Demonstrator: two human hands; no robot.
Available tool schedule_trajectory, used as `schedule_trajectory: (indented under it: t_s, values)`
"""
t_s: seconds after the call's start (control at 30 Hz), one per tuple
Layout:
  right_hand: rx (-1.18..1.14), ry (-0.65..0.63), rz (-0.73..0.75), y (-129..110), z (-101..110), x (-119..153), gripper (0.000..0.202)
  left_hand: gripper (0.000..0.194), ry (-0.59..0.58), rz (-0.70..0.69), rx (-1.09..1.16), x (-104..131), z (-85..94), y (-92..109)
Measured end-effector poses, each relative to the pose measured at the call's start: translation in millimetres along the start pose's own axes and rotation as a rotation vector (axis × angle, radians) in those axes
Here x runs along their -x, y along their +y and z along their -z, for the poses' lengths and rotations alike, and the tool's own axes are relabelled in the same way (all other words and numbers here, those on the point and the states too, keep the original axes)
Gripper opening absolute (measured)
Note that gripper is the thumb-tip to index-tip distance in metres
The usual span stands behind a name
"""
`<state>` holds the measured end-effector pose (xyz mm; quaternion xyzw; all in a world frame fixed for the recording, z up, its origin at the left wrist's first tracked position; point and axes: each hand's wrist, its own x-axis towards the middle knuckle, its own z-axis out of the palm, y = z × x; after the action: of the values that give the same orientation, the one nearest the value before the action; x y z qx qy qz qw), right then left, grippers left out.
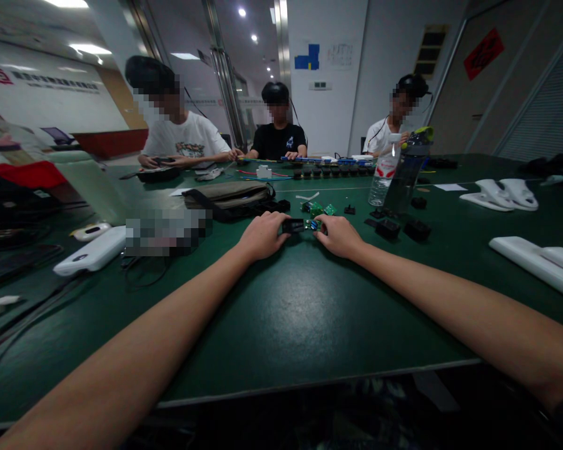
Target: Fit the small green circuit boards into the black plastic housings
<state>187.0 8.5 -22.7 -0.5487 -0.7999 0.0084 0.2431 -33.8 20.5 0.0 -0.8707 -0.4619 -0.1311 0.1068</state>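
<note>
Low over the green table (304, 325), my left hand (265, 236) grips a small black plastic case (293, 226) between thumb and fingers. Facing it, my right hand (340, 236) pinches a small green circuit board (312, 225) with blue parts on it. The board's near end sits right by the case's side; whether it is partly inside I cannot tell. Just beyond my hands lie more green circuit boards (315, 209) and a small black piece (349, 210). Several black cases, one of them a black box (387, 229), rest to the right of my right hand.
A grey-brown bag (232, 195) lies left of my hands. A clear water bottle (383, 175) and a dark bottle (408, 178) stand at the right. White plastic stands (502, 195) and a white power bank (91, 250) lie farther out. Three people sit across the table.
</note>
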Motion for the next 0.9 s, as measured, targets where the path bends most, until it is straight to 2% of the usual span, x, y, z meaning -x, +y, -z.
schedule_trajectory:
  t_s: [0.23,0.37,0.6,0.9]
  values:
    - [0.037,-0.027,0.011,1.0,-2.4,-0.7,0.034,0.039,0.071,0.110,0.171,0.1,5.7,3.3]
    - [0.062,-0.053,0.069,3.0,-4.2,-1.7,0.032,0.039,0.040,0.143,0.117,0.8,9.1,6.8]
    - [0.069,-0.085,0.085,4.2,-3.1,-1.9,0.035,0.042,-0.013,0.035,-0.079,-0.4,3.3,-4.2]
    - [0.029,-0.080,0.112,6.5,-2.6,-2.0,0.035,0.038,-0.026,-0.019,-0.075,1.2,1.6,-7.7]
